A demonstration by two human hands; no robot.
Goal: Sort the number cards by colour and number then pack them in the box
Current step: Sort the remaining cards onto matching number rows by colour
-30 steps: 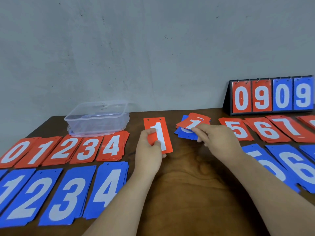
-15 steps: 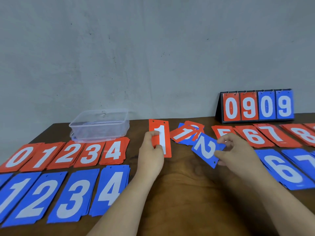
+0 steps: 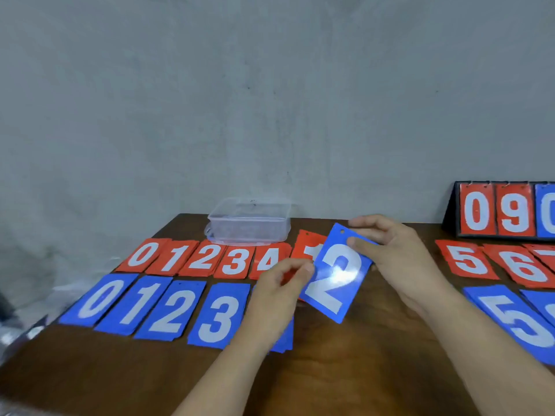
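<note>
Red cards (image 3: 207,258) — 0-4, 5, 6; blue cards (image 3: 169,310) — 0-3, 5; scoreboard (image 3: 495,210) 0, 9.

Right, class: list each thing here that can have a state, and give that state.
blue 2 card, lifted, tilted, pinched at its top by the right hand
red 1 card, gripped by the left hand, partly behind the blue 2 card
sorted piles, flat, face up
plastic box, on the table, lid unclear
scoreboard, standing, red 0 and 9 showing

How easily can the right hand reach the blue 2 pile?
Probably not easily. The right hand, gripping a blue 2 card, must cross the left hand, which holds a red 1 card, and its forearm; both lie between it and the blue 2 pile.
</note>
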